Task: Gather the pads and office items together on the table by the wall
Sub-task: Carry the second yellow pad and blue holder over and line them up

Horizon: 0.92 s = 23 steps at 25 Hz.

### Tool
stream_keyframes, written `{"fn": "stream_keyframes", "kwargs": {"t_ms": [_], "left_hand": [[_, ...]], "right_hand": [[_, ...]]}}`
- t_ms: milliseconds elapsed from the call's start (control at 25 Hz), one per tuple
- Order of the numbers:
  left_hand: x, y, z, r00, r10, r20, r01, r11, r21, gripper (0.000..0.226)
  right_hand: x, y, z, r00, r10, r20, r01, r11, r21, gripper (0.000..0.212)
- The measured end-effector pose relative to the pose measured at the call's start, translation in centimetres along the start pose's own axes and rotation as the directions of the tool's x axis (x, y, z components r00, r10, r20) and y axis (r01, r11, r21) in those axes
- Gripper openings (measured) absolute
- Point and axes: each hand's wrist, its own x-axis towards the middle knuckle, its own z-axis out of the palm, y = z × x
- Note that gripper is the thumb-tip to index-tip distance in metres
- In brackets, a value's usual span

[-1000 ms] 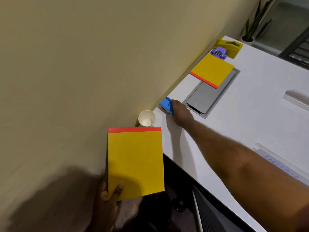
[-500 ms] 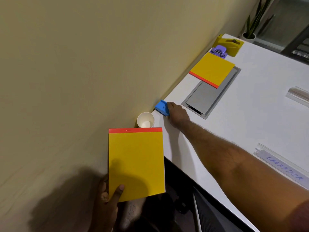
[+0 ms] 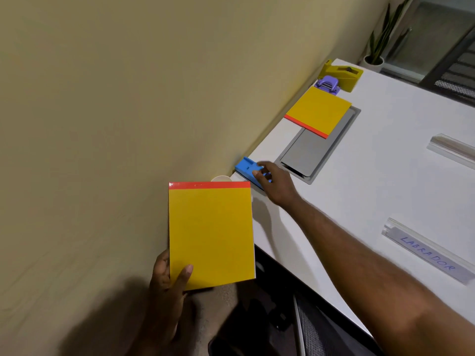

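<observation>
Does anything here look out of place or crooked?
A little. The yellow pad on the table lies partly over the grey hatch, overhanging its far end. The paper cup sits off the table, wedged between its corner and the wall, mostly hidden behind the held pad. Nothing looks spilled or damaged.

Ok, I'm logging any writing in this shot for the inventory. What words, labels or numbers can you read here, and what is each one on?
"LABRADOR": handwritten in blue on the clear name holder lying on the white table.
Second clear holder, farther back: no text readable.
Yellow pad in the left hand, the other yellow pad on the table, and the blue item under the right hand: no writing visible.
</observation>
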Motion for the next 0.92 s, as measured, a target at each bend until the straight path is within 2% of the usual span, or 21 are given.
{"fn": "stream_keyframes", "kwargs": {"t_ms": [40, 120, 160, 240, 400, 480, 560, 640, 800, 920], "left_hand": [[0.3, 0.7, 0.3, 0.999, -0.004, 0.036, 0.003, 1.000, 0.013, 0.044], [1.4, 1.7, 0.9, 0.996, 0.010, 0.093, -0.014, 0.999, 0.035, 0.044], [1.8, 2.3, 1.3, 0.994, 0.012, 0.106, -0.017, 0.999, 0.040, 0.046], [2.7, 3.3, 2.5, 0.992, 0.005, 0.122, -0.006, 1.000, 0.016, 0.045], [3.8, 5.7, 6.6, 0.965, 0.077, 0.252, -0.072, 0.997, -0.026, 0.045], [4.6, 6.5, 8.6, 0.936, 0.114, 0.333, -0.117, 0.993, -0.012, 0.043], [5.5, 6.8, 10.3, 0.908, 0.124, 0.400, -0.151, 0.988, 0.036, 0.045], [6.4, 5.7, 11.1, 0.904, 0.123, 0.409, -0.209, 0.962, 0.173, 0.051], [7.6, 1.1, 11.3, 0.889, 0.125, 0.440, -0.366, 0.771, 0.520, 0.060], [7.5, -0.9, 12.2, 0.889, 0.095, 0.447, -0.400, 0.637, 0.659, 0.071]], "right_hand": [[-1.6, -0.8, -0.5, 0.996, 0.046, 0.082, -0.060, 0.984, 0.170, 0.038], [-4.4, -2.2, -1.6, 0.944, 0.101, 0.313, -0.227, 0.889, 0.397, 0.050], [-5.5, -2.4, -2.3, 0.914, 0.101, 0.392, -0.285, 0.849, 0.446, 0.055], [-6.9, -2.6, -3.5, 0.896, 0.078, 0.438, -0.307, 0.822, 0.481, 0.057], [-8.1, -1.4, -6.3, 0.940, 0.013, 0.340, -0.222, 0.781, 0.584, 0.035], [-8.3, -0.7, -7.9, 0.965, 0.015, 0.261, -0.181, 0.761, 0.623, 0.034], [-8.0, 0.7, -9.4, 0.983, 0.066, 0.169, -0.161, 0.753, 0.638, 0.034], [-7.2, 2.3, -10.5, 0.983, 0.154, 0.104, -0.184, 0.721, 0.668, 0.033], [-4.2, 4.9, -11.8, 0.943, 0.331, -0.014, -0.225, 0.668, 0.709, 0.030], [-1.2, 6.5, -11.2, 0.901, 0.430, -0.056, -0.258, 0.636, 0.727, 0.026]]}}
